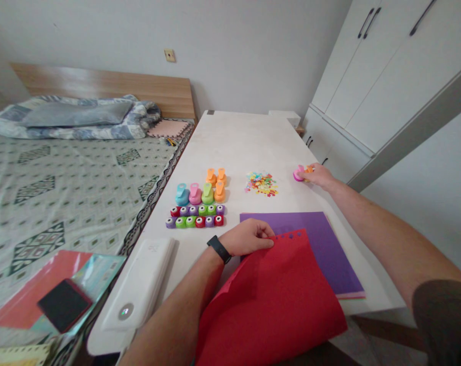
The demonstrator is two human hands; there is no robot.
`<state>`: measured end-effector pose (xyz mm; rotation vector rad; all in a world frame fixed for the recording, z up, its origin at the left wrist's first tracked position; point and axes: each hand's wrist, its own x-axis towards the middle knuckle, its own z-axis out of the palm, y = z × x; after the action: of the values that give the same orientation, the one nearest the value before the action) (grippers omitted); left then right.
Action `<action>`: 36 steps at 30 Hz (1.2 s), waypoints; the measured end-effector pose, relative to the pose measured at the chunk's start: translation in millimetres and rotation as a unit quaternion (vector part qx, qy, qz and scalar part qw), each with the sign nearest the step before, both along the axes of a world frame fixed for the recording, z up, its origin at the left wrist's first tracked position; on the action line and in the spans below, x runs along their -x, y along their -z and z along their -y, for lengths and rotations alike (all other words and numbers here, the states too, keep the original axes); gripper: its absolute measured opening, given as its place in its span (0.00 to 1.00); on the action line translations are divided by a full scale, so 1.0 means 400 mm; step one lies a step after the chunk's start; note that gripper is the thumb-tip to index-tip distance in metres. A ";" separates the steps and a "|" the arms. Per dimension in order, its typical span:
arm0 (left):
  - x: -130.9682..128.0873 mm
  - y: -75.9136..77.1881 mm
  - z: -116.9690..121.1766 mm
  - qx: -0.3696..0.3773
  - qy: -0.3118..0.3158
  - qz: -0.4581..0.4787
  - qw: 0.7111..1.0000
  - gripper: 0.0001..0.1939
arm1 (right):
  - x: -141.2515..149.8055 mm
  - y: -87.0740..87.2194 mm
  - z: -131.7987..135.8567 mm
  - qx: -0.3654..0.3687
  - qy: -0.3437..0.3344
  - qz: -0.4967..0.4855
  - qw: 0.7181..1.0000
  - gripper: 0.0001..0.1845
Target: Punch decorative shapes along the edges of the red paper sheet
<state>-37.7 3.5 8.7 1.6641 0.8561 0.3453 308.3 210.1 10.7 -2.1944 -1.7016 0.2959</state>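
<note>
My left hand [249,237] pinches the top edge of a red foam sheet [272,300] that bends up from the table's near edge; small holes are punched along that edge. My right hand [318,176] reaches to the far right of the white table [234,142], with its fingers closed on a pink and orange craft punch [299,173]. A purple sheet [321,239] lies flat under the red one, on top of a thin stack. A pile of small coloured cut-out shapes [261,183] lies between the hands and the other punches.
Larger punches [203,190] in blue, pink, green and orange stand in rows, with two rows of small round punches [195,215] in front. A white device [139,287] lies at the near left corner. A bed [62,188] adjoins the table's left; white wardrobes [386,66] stand right.
</note>
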 end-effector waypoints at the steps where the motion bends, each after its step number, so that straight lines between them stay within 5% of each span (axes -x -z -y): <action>1: 0.000 -0.001 0.000 -0.004 0.000 -0.002 1.000 0.15 | 0.000 0.000 0.000 0.000 0.000 -0.001 1.000 0.39; 20: -0.001 -0.002 0.002 0.005 -0.001 0.005 1.000 0.14 | 0.009 0.007 -0.004 -0.007 -0.005 -0.006 1.000 0.39; 27: -0.001 -0.001 0.003 0.010 -0.003 0.005 1.000 0.15 | 0.009 -0.011 -0.011 -0.037 0.048 -0.024 0.998 0.49; 31: -0.001 0.002 0.001 0.007 -0.002 0.004 1.000 0.15 | 0.058 -0.053 -0.016 -0.158 0.057 -0.038 0.985 0.48; 36: -0.002 -0.003 0.002 0.021 -0.008 0.012 1.000 0.15 | 0.210 -0.108 -0.008 -0.208 -0.079 -0.074 0.972 0.38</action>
<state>-37.1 2.8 9.8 1.6122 0.8532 0.3544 224.1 213.4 53.9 -1.7002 -1.6788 0.1236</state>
